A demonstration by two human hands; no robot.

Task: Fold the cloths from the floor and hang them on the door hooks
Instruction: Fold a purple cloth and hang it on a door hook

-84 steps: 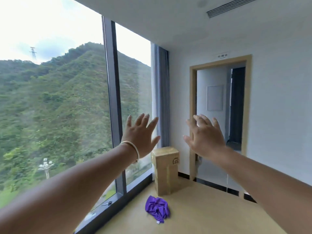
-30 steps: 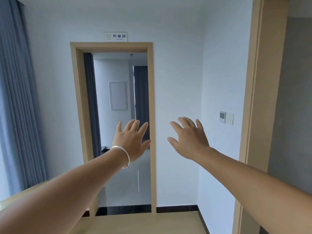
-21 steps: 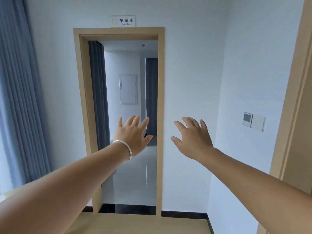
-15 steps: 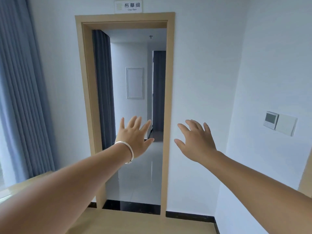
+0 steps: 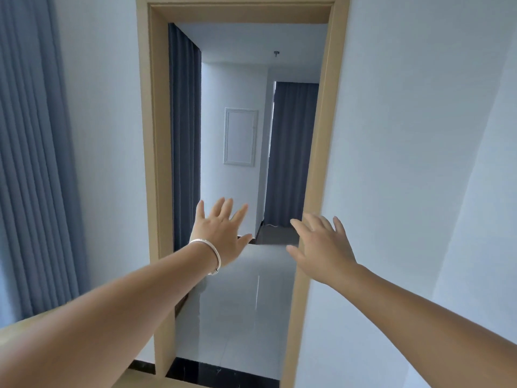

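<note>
Reaching out ahead of the person, both bare arms stretch toward an open doorway. In the head view, the left hand [image 5: 221, 236] is spread wide, fingers straight and apart, gripping nothing, with a silver bracelet [image 5: 210, 254] round its wrist. The right hand [image 5: 321, 245] is likewise released, fingers loosely spread, palm down, empty, just in front of the right post of the tan wooden door frame [image 5: 152, 135]. The two hands are near each other but apart. A blue-grey curtain [image 5: 33, 163] hangs at the left. Through the doorway lie a glossy tiled floor [image 5: 246, 303], a white wall panel [image 5: 240, 137] and more dark curtains [image 5: 292, 152]. No writing can be read here. The cloths and door hooks do not show in this view.
</note>
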